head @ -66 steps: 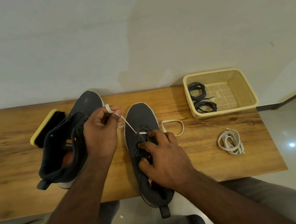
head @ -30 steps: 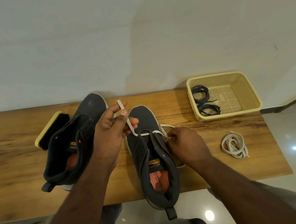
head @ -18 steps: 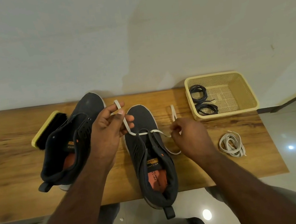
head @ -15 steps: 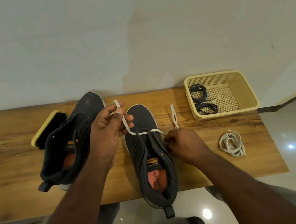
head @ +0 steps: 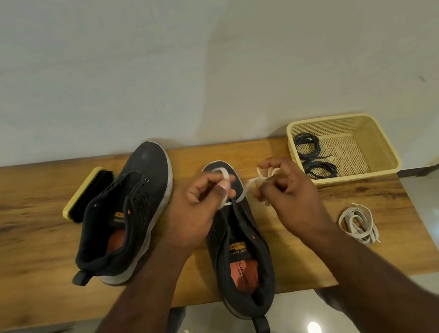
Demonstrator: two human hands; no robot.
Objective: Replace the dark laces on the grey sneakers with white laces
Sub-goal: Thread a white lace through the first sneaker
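"SPORT" reads on the tongue tab of the near grey sneaker (head: 240, 252), whose toe points to the desk's (head: 25, 254) far edge and whose heel overhangs the near edge. Left hand (head: 204, 206) and right hand (head: 285, 187) each pinch an end of the white lace (head: 241, 196) in curled fingers.

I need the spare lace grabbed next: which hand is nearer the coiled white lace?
Right hand: up-left of the coiled white lace. Left hand lies farther, across the sneaker.
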